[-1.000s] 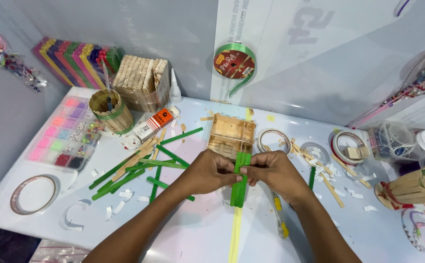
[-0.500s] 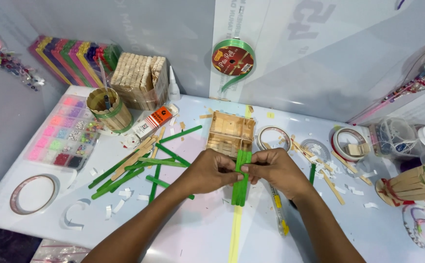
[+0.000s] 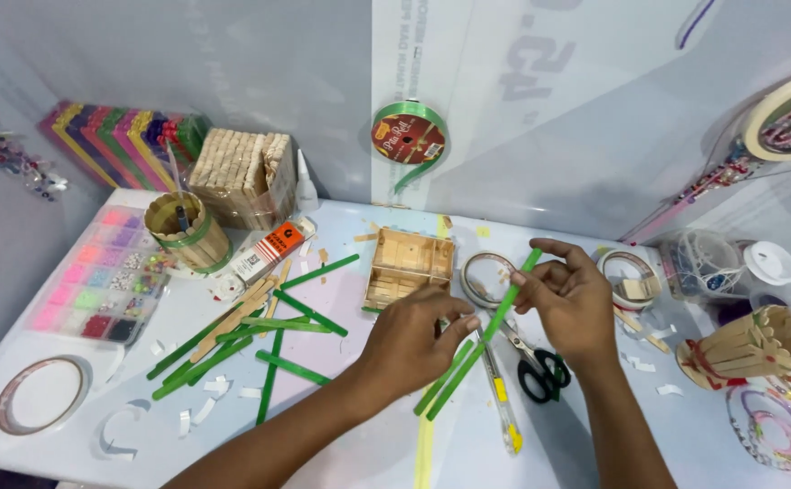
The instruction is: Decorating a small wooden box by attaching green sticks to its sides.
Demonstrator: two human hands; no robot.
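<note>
Pinched green sticks (image 3: 468, 362) in both hands, left hand (image 3: 413, 344) low, right hand (image 3: 567, 303) at the top, just right of the small wooden box (image 3: 409, 263). Risked slipping apart if either pinch loosened, scattering toward the scissors (image 3: 536, 367).

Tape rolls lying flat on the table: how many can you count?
3: one tape roll at the near left, one beside the small wooden box, one further right. Clutter may hide others.

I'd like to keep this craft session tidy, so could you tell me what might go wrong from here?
The left hand and right hand pinch green sticks fanned at an angle; they could slip out of line. Open scissors and a yellow-tipped cutter lie just under the hands and might nick a wrist. Loose green sticks could be swept off the table.
</note>
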